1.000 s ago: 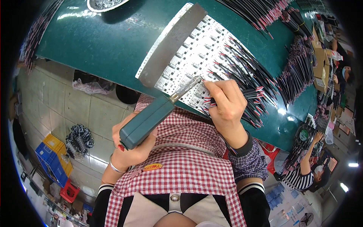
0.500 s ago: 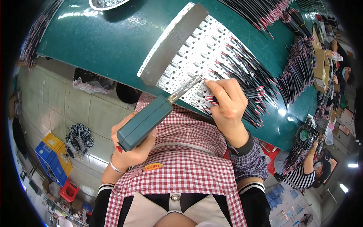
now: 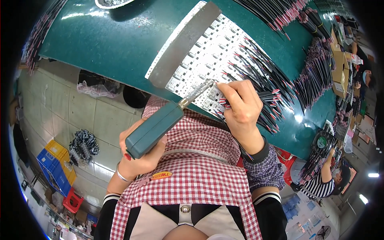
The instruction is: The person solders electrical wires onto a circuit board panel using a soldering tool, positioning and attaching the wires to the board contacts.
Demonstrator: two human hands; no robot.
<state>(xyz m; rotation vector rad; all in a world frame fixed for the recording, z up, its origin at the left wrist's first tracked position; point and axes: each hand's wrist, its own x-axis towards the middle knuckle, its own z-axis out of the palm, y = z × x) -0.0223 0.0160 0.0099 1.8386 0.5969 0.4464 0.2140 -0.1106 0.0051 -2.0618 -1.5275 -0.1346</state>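
Note:
My left hand [image 3: 147,163] is wrapped around the green body of a soldering gun [image 3: 155,129]. Its coated metal tip touches or hovers just over a white circuit board panel [image 3: 206,62], close to my right fingertips. My right hand [image 3: 245,110] pinches a thin wire at the panel's near side, and more black wires with red and white ends [image 3: 269,98] run under and through its fingers. Rows of small components dot the panel, and a dark grey strip [image 3: 182,50] lies across its left part. Several black wires [image 3: 256,64] stand attached along its right side. The exact contact point is hidden by tip and fingers.
More wire bundles lie on the green table [image 3: 100,48] at the back and right [image 3: 314,76]. A pale-rimmed dish [image 3: 114,5] sits at the far edge. A cardboard box [image 3: 340,74] stands at the right. Another person in a striped shirt [image 3: 320,187] works at lower right.
My left hand and the soldering gun have shifted very slightly right, bringing the tip a little nearer my right fingertips. My right hand keeps almost the same place.

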